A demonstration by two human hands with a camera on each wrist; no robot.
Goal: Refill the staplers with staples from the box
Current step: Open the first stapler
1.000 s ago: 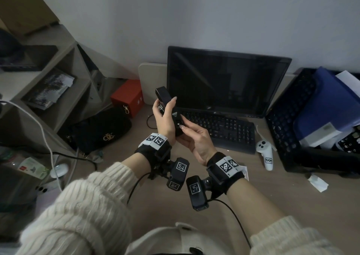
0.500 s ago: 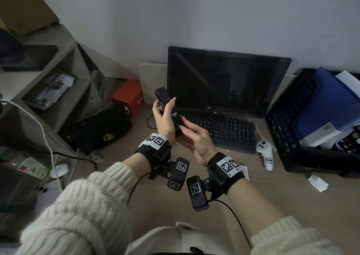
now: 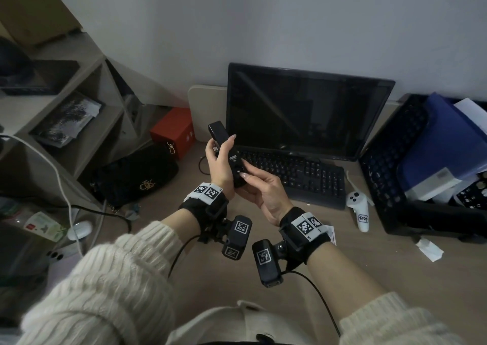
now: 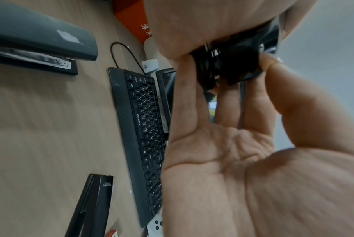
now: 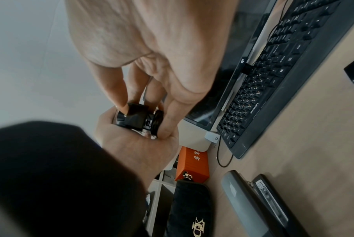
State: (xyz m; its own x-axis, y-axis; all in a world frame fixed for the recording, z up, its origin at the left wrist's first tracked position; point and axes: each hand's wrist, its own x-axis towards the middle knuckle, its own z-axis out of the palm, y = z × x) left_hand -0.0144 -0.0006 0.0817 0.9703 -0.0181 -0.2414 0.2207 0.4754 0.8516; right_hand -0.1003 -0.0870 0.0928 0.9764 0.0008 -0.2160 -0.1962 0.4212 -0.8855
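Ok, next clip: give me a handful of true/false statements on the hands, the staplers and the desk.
1. Both hands hold the small black stapler off the desk. True: left hand, right hand.
2. The black flat monitor is showing a document. False: its screen is dark.
3. A large grey stapler lies on the wooden desk. True.
4. The white handheld controller lies left of the black keyboard. False: right of it.
5. The red box sits inside the black mesh tray. False: it stands across the desk, beside the shelves.
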